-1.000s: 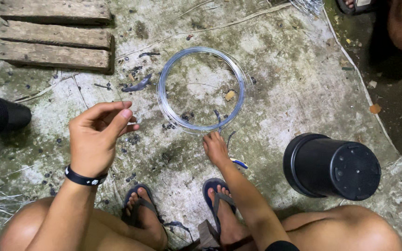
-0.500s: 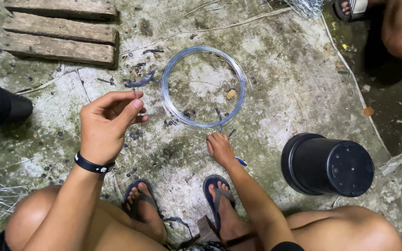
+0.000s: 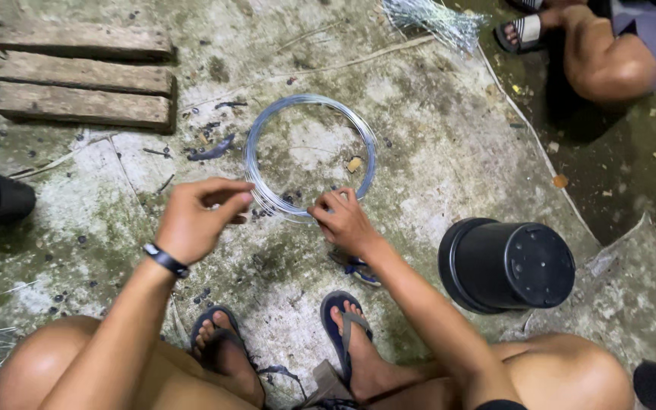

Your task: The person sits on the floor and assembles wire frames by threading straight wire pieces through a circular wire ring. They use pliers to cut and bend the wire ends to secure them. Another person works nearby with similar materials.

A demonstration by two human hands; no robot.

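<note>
We judge the wire is best drawn off slowly, the coil of wire (image 3: 309, 157) pinned flat on the concrete floor (image 3: 434, 167) so loops stay untangled. Our right hand (image 3: 345, 222) pinches its near edge; our left hand (image 3: 195, 220), half-curled beside it, fingertips pinched, contents indiscernible.

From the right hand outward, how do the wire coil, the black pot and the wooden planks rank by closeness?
From the right hand:
1. Wire coil, touching its near edge, just ahead.
2. Black pot, lying on its side to the right.
3. Wooden planks, far upper left.
</note>
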